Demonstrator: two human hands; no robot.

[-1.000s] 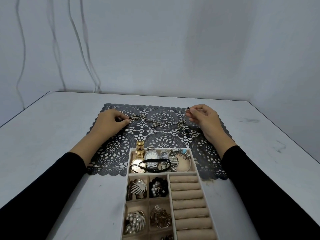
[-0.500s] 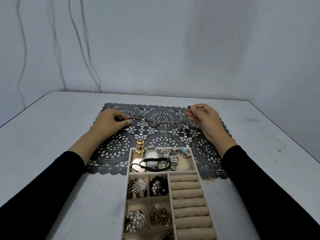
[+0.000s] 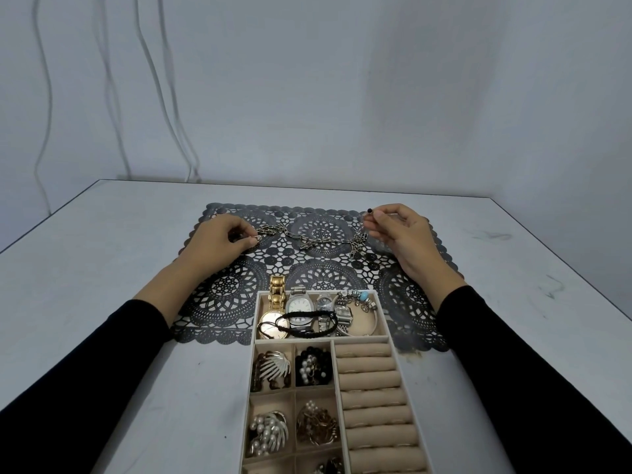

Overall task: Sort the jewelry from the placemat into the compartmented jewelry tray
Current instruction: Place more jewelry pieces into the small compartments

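The left hand (image 3: 219,239) rests on the far left part of the lace placemat (image 3: 222,302), its fingers (image 3: 251,236) curled and pinching one end of a metal chain necklace (image 3: 307,239). The right hand (image 3: 407,237) is raised a little above the mat's far right corner, thumb and forefinger pressed together on the other end, where a small dark bead (image 3: 369,210) shows at the fingertips. Between the two hands the necklace sags across the mat. Its middle seems to lie on the lace, though against the dark pattern I can't be sure.

The jewelry tray (image 3: 388,319) sits near the person, with its far edge overlapping the placemat and the rest on the grey worktop (image 3: 102,268). Its wide far compartment holds a gold watch (image 3: 275,313), a silver watch (image 3: 299,307), a black cord bracelet (image 3: 307,323) lying over them, and a charm bracelet (image 3: 362,297) with a blue bead. Below that, the small left compartments hold a white fan brooch (image 3: 273,369), a pearl cluster (image 3: 313,366), a pearl brooch (image 3: 266,432) and a gold piece (image 3: 316,425). Beige ring rolls (image 3: 372,388) fill the right column. Both forearms wear black sleeves.
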